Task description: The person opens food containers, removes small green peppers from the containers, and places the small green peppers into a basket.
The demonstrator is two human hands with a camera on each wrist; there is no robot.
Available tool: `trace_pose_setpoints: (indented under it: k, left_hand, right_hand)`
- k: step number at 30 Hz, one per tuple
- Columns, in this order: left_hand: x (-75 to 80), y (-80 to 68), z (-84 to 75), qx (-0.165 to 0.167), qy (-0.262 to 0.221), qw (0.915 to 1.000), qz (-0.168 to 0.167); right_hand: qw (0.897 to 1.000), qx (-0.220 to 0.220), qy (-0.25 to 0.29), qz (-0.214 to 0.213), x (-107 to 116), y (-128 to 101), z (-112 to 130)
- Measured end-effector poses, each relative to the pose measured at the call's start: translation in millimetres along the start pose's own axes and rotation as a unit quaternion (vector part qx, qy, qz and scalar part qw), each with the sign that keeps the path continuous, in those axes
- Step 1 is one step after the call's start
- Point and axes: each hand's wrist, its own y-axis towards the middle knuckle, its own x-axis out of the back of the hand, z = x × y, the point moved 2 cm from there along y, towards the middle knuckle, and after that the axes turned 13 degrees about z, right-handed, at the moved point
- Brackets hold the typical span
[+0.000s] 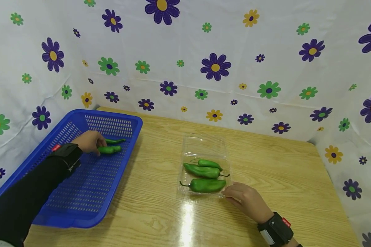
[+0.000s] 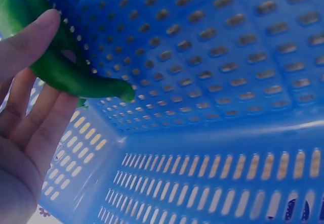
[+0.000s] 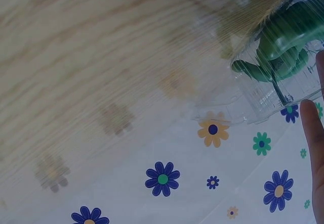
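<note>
"First, what does the left hand [image 1: 91, 141] show?"

"Thumb and fingers clamped on a green pepper [image 1: 109, 150] inside the blue basket [image 1: 83, 187], towards its far right corner. The left wrist view shows thumb and fingers on opposite sides, one end projecting; whether the pepper is clear of the floor cannot be told."

"And the method?"

"A light, even pinch about the body seems best: smooth skin may slip, and hard pressure could bruise it. A slimmer pepper [image 1: 115, 141] lies just beyond; the fingers should avoid catching both."

"The second container?"

"A clear tray [image 1: 187, 177] on the wooden table [image 1: 157, 144], its lid [image 1: 204, 144] folded back. It holds three: a near pepper [image 1: 208, 185], stem to the left; a middle pepper [image 1: 202, 171], stem to the right; a short pepper [image 1: 209, 164] behind."

"The right hand [image 1: 247, 199]?"

"Its fingertips touch the tray's near right corner; whether they pinch the rim cannot be told. Gentle contact should suffice for steadying, since squeezing could buckle so thin a wall."
</note>
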Motion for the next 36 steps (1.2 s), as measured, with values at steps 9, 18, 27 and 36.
trace_pose_setpoints:
  k: [9, 18, 27, 36]
  left_hand:
    - [-7.2, -2.0, 2.4, 0.009, -0.004, 0.9999, 0.01]
    - [-14.4, 0.0, 5.0, 0.01, 0.025, 0.9996, 0.002]
    - [-19.9, -0.9, 6.5, -0.001, 0.041, 0.9991, -0.005]
    - [-18.8, -2.8, 9.4, -0.021, 0.041, 0.9989, 0.006]
  right_hand:
    - [1.0, -0.001, 0.001, 0.0, 0, 0, 0]
    - [1.0, -0.003, 0.001, 0.005, 1, 1, 1]
    - [1.0, -0.004, 0.001, -0.001, 1, 0, 1]
    - [1.0, 0.001, 0.003, -0.008, 0, 0, 0]
